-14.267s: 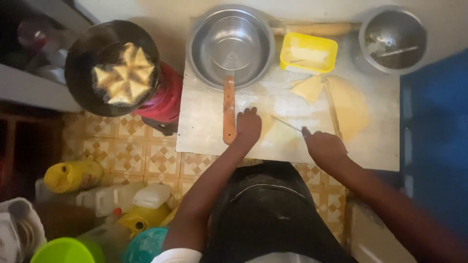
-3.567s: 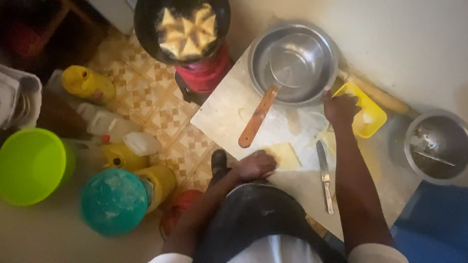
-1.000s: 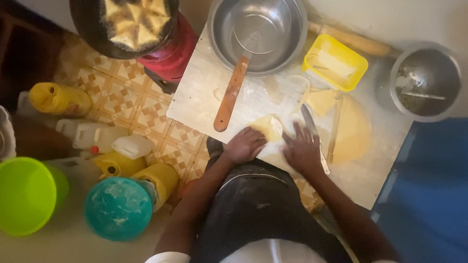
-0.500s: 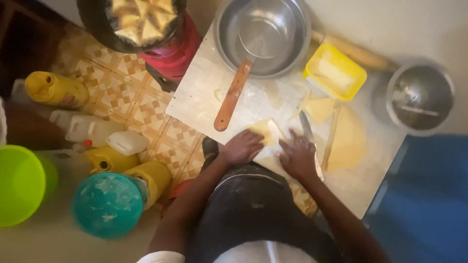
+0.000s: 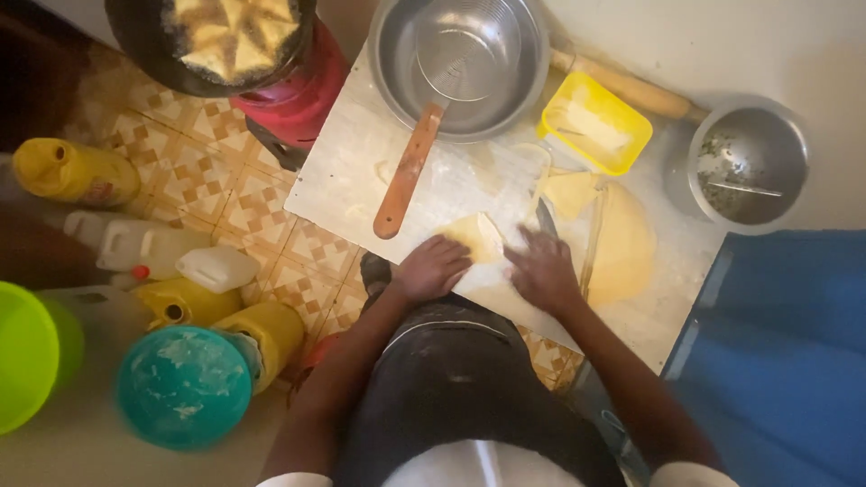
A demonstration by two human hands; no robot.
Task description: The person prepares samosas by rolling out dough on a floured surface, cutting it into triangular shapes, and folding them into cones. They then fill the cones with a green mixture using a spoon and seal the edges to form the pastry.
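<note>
Dough piece [image 5: 475, 236]: lay pale and flat on the floured board [image 5: 361, 171], near its front edge.
Left hand [image 5: 431, 268]: rested open-palmed on the piece's near edge, gripping nothing.
Right hand [image 5: 545, 271]: pressed flat just beside it, fingers spread, over the knife [image 5: 545, 217].
Doing it well: likely even, light pressure, edges aligned.
Around: strainer [image 5: 448, 77] in the bowl [image 5: 397, 77], yellow tub [image 5: 594, 124].

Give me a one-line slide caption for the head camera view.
Both hands, left hand and right hand, press a dough piece on a floured board.
</note>
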